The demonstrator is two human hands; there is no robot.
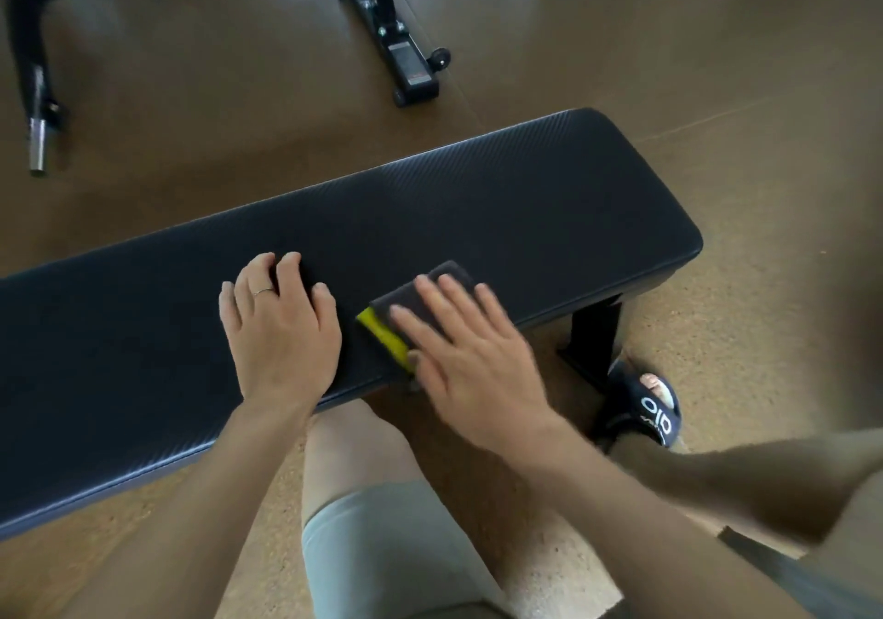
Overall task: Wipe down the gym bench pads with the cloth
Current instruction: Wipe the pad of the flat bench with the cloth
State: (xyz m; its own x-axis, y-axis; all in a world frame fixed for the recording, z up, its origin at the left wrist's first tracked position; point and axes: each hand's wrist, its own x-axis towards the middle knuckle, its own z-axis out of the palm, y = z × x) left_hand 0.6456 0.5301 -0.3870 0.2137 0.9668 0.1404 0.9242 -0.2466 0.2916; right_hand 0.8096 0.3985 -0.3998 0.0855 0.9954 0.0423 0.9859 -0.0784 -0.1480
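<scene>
Right hand (470,355), blurred, presses a dark, seemingly yellow-edged cloth (408,317) onto the bench pad (525,207); left hand (282,327) rests flat beside it.

Bare forearms, thin ring (262,291) on left hand (282,332), grey shorts (382,556), black slide sandal (642,403)

Dim, soft daylight; right hand (470,365) motion-blurred; wide-angle edges curved, lower right smeared

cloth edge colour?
Yellow-green edge on a dark grey cloth, under the right hand; head view.
</scene>
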